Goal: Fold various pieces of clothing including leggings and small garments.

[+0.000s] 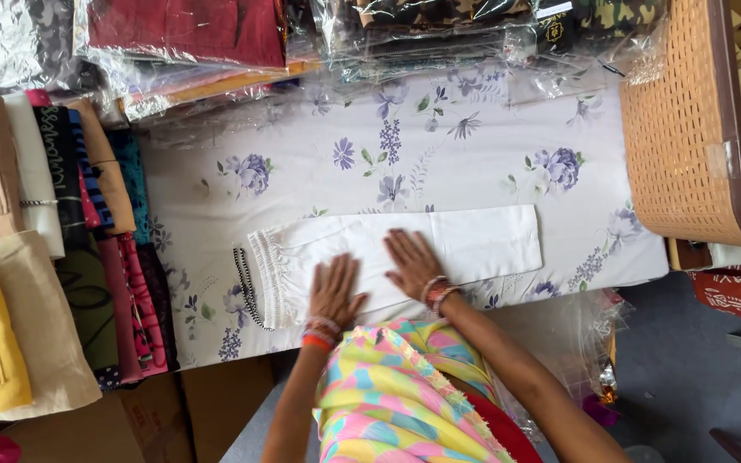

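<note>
White folded garment (439, 249) lies flat across the floral-sheeted surface (319, 163). Left hand (334, 293) and right hand (411, 261) both rest palm-down on it, fingers spread, pointing to 12 o'clock. Stacked folded fabrics (87, 223) at 9 o'clock; bagged clothing (345, 34) at 12; woven basket (688, 129) at 2.

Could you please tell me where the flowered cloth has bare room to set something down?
Bare flowered cloth lies between the white garment and the wrapped packs. It's crowded by the folded stack and basket.
</note>
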